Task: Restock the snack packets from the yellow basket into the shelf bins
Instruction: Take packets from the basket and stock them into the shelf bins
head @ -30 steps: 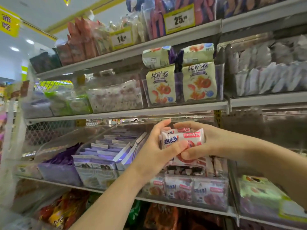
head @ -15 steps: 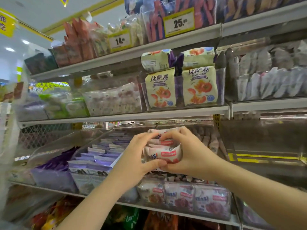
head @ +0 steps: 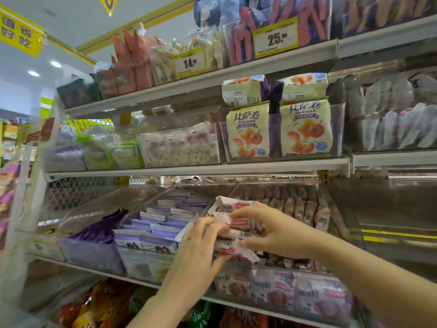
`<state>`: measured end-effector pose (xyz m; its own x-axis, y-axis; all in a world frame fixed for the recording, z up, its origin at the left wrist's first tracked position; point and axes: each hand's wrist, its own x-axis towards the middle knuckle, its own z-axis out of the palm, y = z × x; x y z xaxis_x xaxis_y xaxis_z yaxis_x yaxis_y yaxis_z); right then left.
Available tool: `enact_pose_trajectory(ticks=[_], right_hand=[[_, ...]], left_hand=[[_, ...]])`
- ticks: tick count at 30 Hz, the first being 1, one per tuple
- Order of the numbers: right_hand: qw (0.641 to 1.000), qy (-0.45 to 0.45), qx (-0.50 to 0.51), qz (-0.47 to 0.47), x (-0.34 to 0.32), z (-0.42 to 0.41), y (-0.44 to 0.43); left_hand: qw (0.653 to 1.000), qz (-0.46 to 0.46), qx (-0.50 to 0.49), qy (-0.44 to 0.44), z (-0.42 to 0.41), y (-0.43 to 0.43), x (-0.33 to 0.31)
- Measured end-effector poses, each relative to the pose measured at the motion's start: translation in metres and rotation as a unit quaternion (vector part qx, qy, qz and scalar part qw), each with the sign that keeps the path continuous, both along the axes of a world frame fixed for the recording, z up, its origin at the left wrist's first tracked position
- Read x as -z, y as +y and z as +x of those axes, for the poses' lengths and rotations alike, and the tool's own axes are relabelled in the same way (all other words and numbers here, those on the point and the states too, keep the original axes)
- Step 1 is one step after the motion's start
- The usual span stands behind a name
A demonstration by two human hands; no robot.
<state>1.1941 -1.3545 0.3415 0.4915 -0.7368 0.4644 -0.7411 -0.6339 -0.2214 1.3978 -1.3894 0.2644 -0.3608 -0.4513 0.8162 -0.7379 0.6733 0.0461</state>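
The left hand [head: 198,247] and right hand [head: 276,235] are gripping perhaps four pink snack packets [head: 234,222], fingers [head: 246,210] curled, over one clear bin [head: 341,222].

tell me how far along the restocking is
Done: the clear plastic shelf bin already holds rows of packets. In hand: left grip and right grip hold a stack of pink-and-white snack packets over it. To do: set these down; yellow basket is out of view.

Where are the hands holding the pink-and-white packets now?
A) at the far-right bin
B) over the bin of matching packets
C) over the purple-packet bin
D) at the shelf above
B: the left hand and right hand grip the pink-and-white packets above the bin of matching packets, right of the purple-packet bin.
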Motion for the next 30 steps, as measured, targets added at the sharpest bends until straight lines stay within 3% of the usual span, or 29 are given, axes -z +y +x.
enact_pose_trajectory(ticks=[4,13,18,23,27,30], right_hand=[[0.998,-0.052,-0.005,0.035,-0.007,0.001,0.000],[0.969,-0.175,0.085,-0.150,-0.011,0.001,0.009],[0.952,-0.040,0.204,-0.224,-0.031,-0.032,0.058],[0.924,0.095,0.316,-0.193,-0.039,-0.055,0.081],[0.913,0.138,0.342,-0.176,-0.027,-0.050,0.067],[0.891,0.193,0.368,-0.181,-0.008,-0.049,0.048]], left_hand=[[0.999,0.007,-0.034,-0.023,0.001,0.002,-0.002],[0.967,0.018,-0.147,-0.205,0.009,0.006,-0.025],[0.957,0.003,-0.129,-0.261,-0.002,0.010,-0.042],[0.937,0.045,-0.144,-0.314,-0.010,0.010,-0.051],[0.923,0.106,-0.177,-0.325,-0.018,0.004,-0.053],[0.932,0.148,-0.168,-0.287,-0.019,0.002,-0.045]])
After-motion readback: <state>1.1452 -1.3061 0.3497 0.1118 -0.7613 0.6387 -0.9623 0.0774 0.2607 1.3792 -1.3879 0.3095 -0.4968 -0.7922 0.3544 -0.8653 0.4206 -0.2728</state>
